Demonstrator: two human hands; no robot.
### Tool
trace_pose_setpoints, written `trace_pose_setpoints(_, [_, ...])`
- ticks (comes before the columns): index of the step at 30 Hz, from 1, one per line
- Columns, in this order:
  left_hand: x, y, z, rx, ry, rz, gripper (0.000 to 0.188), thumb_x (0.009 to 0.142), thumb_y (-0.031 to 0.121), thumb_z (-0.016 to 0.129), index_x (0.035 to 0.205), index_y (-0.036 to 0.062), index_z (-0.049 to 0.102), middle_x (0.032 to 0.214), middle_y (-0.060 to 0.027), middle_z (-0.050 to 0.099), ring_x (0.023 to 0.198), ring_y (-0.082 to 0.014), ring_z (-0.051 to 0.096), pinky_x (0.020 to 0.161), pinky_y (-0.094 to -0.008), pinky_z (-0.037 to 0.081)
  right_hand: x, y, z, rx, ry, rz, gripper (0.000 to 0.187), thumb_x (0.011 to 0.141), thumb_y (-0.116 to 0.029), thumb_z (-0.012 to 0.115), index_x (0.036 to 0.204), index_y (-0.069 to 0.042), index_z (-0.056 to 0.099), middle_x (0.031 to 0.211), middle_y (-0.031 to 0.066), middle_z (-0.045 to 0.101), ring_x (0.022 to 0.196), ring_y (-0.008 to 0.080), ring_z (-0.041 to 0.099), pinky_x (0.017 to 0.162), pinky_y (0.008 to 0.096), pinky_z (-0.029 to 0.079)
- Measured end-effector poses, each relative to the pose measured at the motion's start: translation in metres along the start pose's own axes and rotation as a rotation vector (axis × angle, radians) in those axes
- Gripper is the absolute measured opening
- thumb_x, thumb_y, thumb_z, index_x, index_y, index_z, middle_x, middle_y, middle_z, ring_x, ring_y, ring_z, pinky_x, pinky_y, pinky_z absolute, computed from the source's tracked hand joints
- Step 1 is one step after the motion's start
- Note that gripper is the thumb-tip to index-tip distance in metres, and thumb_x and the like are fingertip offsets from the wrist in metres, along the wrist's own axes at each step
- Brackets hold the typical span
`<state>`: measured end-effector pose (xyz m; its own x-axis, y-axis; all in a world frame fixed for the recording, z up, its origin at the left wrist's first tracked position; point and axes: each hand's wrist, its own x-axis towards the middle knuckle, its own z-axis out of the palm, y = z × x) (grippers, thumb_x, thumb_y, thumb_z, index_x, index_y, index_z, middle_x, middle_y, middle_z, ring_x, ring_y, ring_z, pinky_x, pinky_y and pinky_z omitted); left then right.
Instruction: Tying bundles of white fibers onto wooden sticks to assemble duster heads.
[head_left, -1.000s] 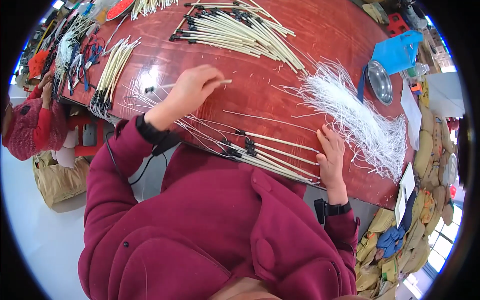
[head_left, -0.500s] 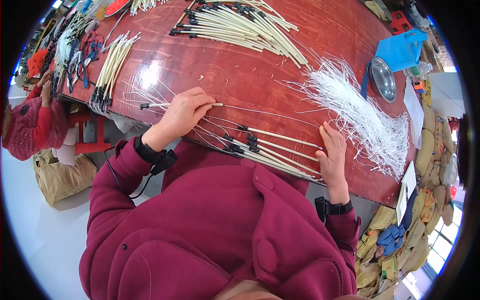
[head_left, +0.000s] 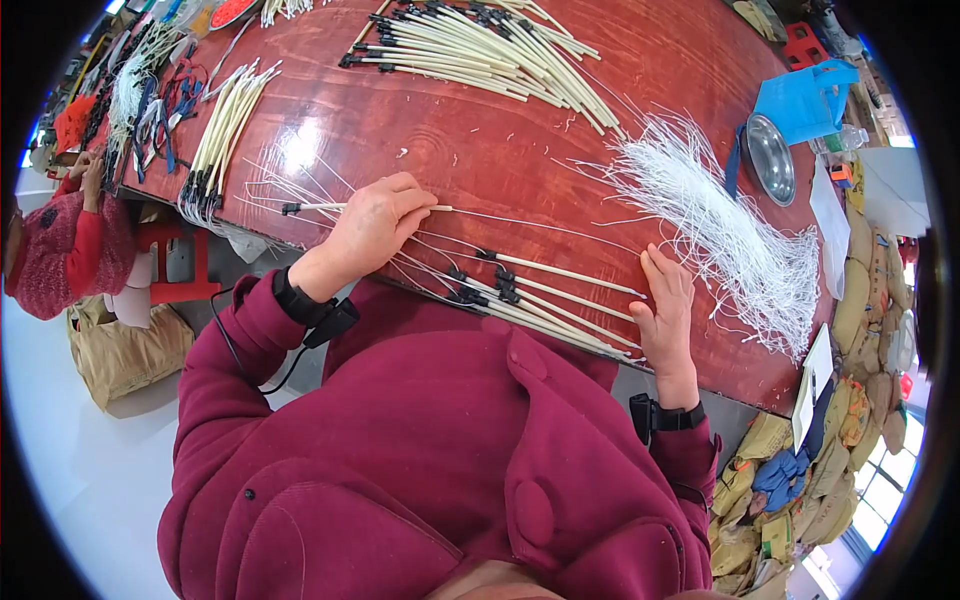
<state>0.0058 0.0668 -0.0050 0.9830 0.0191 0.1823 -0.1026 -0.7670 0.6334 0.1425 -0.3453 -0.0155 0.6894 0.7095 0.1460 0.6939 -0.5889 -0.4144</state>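
My left hand is closed in a pinch around a thin cream-coloured stick, which has a black piece on its left end. From the stick's right end a thin white string runs across to the fingertips of my right hand. That hand rests at the table's near edge with thumb and fingers apart; whether the string is gripped between its fingers is unclear. Between my hands lie several similar sticks with black pieces at their left ends, strings trailing leftward from them. Their right ends reach my right hand.
The red-brown table carries a big pile of sticks, a smaller bundle and a heap of white strings. At right stand a metal bowl and a blue container. Another person sits at far left.
My left hand has shifted slightly to the right along with the stick. My right hand and the other sticks look nearly unmoved.
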Motion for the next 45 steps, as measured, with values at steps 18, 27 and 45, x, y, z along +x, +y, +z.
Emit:
trace_pose_setpoints(18, [0.087, 0.089, 0.105, 0.337, -0.150, 0.450, 0.010, 0.084, 0.014, 0.065, 0.092, 0.0086, 0.066, 0.095, -0.0066, 0.065, 0.096, -0.0281, 0.067, 0.084, -0.0435, 0.051, 0.039, -0.038, 0.021, -0.015, -0.028, -0.164, 0.080, 0.089, -0.055, 0.066, 0.143, 0.002, 0.055, 0.155, 0.0166, 0.048, 0.135, 0.0373, 0.046, 0.114, 0.0501, 0.033])
trace_pose_setpoints(27, [0.025, 0.013, -0.002, 0.184, 0.157, 0.079, 0.028, 0.083, 0.020, 0.078, 0.106, 0.0078, 0.068, 0.100, -0.0100, 0.066, 0.099, -0.0323, 0.063, 0.089, -0.0457, 0.048, 0.055, -0.029, 0.010, -0.003, -0.004, -0.156, 0.062, 0.093, -0.037, 0.071, 0.142, -0.002, 0.058, 0.151, 0.0176, 0.051, 0.129, 0.0370, 0.050, 0.111, 0.0484, 0.037])
trace_pose_setpoints(45, [0.064, 0.040, 0.077, 0.331, -0.052, 0.212, 0.014, 0.087, 0.010, 0.067, 0.099, 0.0089, 0.062, 0.096, -0.0081, 0.060, 0.101, -0.0292, 0.061, 0.090, -0.0435, 0.046, 0.066, -0.030, 0.015, -0.057, 0.002, -0.126, 0.059, 0.085, -0.032, 0.080, 0.133, -0.002, 0.065, 0.152, 0.0150, 0.051, 0.122, 0.0353, 0.052, 0.107, 0.0463, 0.041])
